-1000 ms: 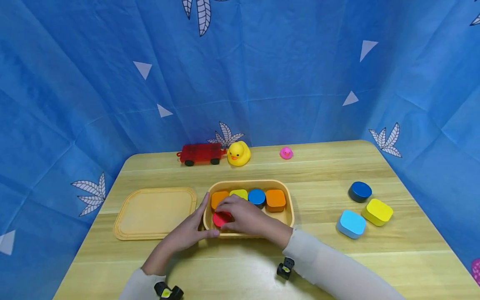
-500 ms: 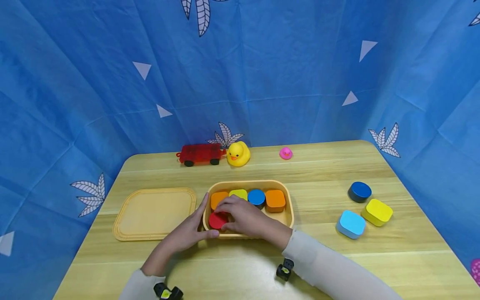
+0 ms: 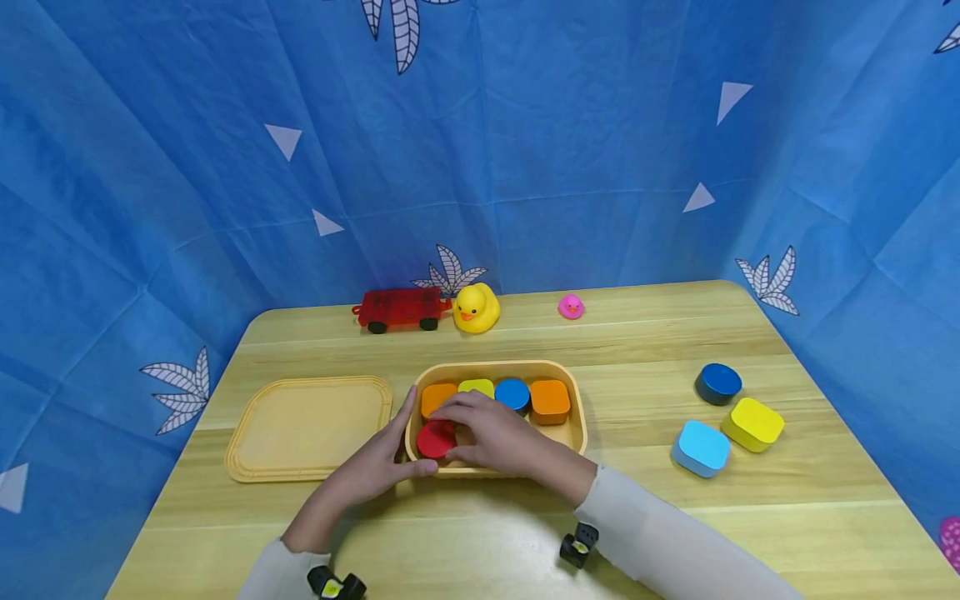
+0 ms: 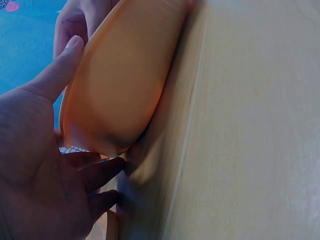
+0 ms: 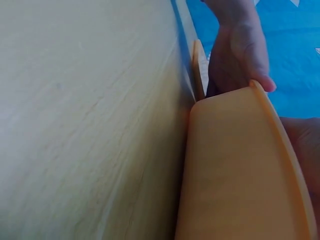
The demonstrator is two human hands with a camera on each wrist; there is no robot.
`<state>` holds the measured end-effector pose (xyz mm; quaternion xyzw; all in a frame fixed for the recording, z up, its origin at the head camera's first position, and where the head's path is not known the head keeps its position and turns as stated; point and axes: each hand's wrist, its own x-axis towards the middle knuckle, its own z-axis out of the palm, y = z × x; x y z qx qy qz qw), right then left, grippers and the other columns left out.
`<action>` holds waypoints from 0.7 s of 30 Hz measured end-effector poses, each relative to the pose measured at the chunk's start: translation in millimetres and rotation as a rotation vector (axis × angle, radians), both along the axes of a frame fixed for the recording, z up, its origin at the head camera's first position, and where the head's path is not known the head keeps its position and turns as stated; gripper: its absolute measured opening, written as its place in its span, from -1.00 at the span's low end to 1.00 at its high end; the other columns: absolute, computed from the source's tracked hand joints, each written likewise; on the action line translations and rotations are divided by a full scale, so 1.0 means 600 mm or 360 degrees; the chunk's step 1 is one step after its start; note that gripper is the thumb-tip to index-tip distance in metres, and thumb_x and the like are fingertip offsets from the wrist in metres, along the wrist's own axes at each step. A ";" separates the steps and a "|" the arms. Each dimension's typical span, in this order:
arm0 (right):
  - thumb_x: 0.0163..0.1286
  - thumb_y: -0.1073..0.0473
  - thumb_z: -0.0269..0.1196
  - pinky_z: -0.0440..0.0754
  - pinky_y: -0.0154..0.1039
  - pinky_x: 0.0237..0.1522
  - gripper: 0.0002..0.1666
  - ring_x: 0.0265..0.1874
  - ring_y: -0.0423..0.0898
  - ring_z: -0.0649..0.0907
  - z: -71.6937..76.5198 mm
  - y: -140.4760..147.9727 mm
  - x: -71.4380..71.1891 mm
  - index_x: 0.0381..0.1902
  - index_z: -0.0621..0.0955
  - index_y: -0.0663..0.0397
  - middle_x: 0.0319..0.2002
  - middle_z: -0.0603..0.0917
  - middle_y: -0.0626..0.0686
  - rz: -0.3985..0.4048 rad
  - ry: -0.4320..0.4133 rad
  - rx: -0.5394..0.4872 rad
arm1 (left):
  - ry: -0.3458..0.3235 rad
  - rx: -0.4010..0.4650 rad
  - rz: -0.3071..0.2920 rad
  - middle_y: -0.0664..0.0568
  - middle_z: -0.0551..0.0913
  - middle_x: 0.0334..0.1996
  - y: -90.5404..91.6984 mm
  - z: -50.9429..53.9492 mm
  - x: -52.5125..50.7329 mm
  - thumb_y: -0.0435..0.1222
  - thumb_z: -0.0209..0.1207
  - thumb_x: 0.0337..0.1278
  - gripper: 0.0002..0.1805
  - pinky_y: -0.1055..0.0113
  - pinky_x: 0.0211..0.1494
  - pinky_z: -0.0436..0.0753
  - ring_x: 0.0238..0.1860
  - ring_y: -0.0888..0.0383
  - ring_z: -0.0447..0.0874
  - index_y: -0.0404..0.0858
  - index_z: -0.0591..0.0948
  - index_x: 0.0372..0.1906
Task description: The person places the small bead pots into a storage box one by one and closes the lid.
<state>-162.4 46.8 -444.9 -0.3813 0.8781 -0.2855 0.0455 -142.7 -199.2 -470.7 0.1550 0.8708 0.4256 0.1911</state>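
In the head view, my left hand holds the left end of the beige box, thumb on the front rim and fingers along the end wall. A red round block lies in the box's front left corner, with my right hand's fingertips and thumb around its right part. Behind it stand an orange block, a yellow block, a blue round block and another orange block. The left wrist view shows my left thumb on the box's rim. Inside the box is hidden in both wrist views.
Left of the box lies a beige lid. On the right are a dark blue round block, a yellow block and a light blue block. Along the back stand a red wagon, a yellow duck and a pink duck.
The red block has moved left into the box's front left corner. My right wrist and sleeve have shifted slightly right. My left hand has stayed at the box's end.
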 end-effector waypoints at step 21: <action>0.32 0.08 0.49 0.56 0.09 0.31 -0.31 0.27 0.04 0.56 0.013 0.112 0.028 0.39 0.56 -0.04 0.30 0.57 0.00 -0.0248 -0.0089 -0.0231 | -0.0037 -0.0054 0.0062 -0.04 -0.19 0.69 0.004 0.000 0.000 0.03 0.40 0.22 0.27 -0.20 0.62 0.03 0.66 -0.20 -0.13 0.18 -0.34 0.68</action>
